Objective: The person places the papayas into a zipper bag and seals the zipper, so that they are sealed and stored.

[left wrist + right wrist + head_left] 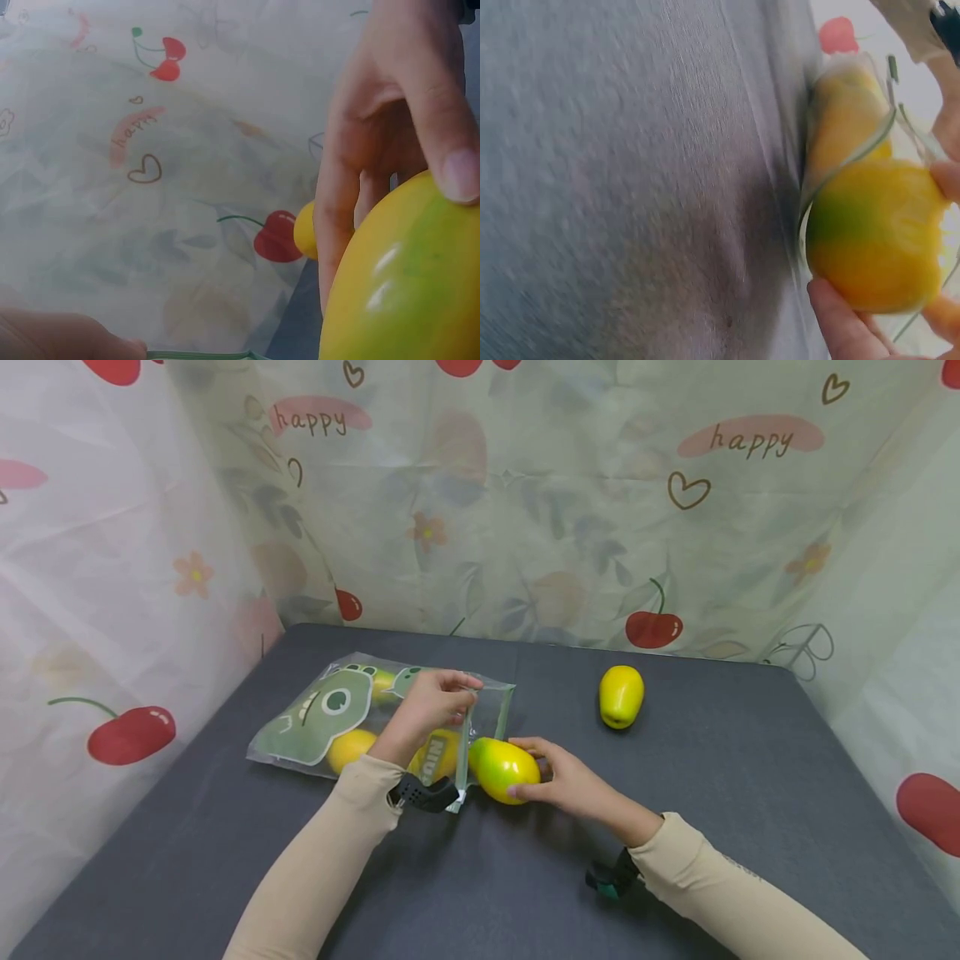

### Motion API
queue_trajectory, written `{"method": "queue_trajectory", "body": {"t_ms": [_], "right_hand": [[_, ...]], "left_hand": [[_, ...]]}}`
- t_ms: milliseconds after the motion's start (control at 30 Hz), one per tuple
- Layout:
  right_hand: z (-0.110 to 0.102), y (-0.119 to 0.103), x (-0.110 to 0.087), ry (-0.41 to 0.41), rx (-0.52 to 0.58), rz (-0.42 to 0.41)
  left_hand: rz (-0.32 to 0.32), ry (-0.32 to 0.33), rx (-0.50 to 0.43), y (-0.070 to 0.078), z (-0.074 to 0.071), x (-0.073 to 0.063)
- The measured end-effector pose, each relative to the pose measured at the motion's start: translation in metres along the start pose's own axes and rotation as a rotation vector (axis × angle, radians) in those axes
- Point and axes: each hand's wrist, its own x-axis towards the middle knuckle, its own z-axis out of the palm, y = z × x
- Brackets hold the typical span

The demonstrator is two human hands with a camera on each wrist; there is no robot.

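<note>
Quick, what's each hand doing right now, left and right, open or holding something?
Left hand: closed, pinching the clear bag by its open edge.
Right hand: holding a yellow-green fruit at the bag's mouth.

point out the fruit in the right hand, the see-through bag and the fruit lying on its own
Held fruit (504, 772): head view, middle of its yellow-green side
See-through bag (315, 733): head view, green print on its wall
Lone fruit (621, 697): head view, middle of its yellow side

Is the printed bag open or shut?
Open: the left hand pinches one edge of the printed bag, and in the right-wrist view its green rims stand apart near the yellow-green fruit.
</note>
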Motion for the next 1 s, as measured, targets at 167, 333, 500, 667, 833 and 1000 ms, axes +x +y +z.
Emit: {"method": "queue_trajectory", "body": {"t_ms": [167,333,500,667,833,1000], "right_hand": [[-0.008,0.004,0.006,-0.069,0.015,-0.006],[-0.013,0.007,0.011,-0.157,0.043,-0.058],[-0.01,0.003,0.017,-0.195,0.159,-0.047],[-0.004,0.0,0.023,-0.175,0.17,-0.054],[0.003,-0.003,0.029,-0.14,0.14,-0.061],[0.01,-0.004,0.031,-0.086,0.193,-0.037]], "left_hand": [[0.007,-0.008,-0.006,0.0,0.0,0.0],[0.011,-0.015,0.002,0.0,-0.001,0.0],[0.016,-0.022,-0.003,0.001,0.001,-0.001],[0.023,-0.02,-0.007,0.002,0.001,-0.002],[0.029,-0.025,-0.016,0.002,0.001,-0.001],[0.028,-0.033,-0.025,0.001,0.0,-0.001]]}}
